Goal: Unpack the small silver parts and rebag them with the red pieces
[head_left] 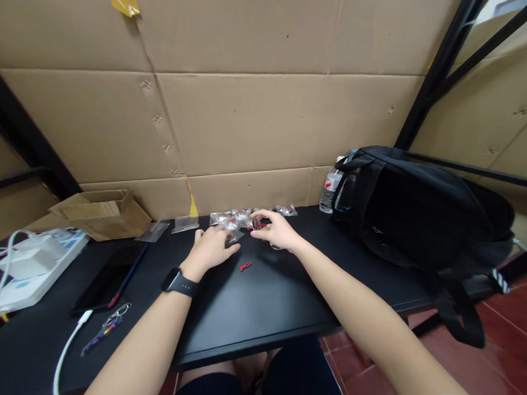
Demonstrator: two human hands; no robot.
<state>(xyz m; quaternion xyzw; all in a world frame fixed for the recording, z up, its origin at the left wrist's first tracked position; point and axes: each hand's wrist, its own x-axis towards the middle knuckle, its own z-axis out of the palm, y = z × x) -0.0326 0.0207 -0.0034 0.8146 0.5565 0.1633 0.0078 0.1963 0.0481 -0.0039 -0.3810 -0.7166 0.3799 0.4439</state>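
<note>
My left hand [211,247] is over the dark tabletop, its thumb apart from the bent fingers. Those fingertips are beside a small clear plastic bag [235,236]; whether they touch it I cannot tell. To the right, my right hand [278,230] has thumb and forefinger spread, with a small red piece [257,225] showing in the gap between them. Its other fingers are partly hidden. A red looped cord [245,266] lies on the table nearer to me, between the hands. Small clear packets [241,214] with silvery and red contents lie behind the hands.
Farther right are another packet [286,210], a water bottle [330,190] and a black backpack [417,205]. On the left are a cardboard box [106,217], a power strip [38,276], a dark tablet [109,277] and a keychain [107,330]. A cardboard wall [244,120] closes the back.
</note>
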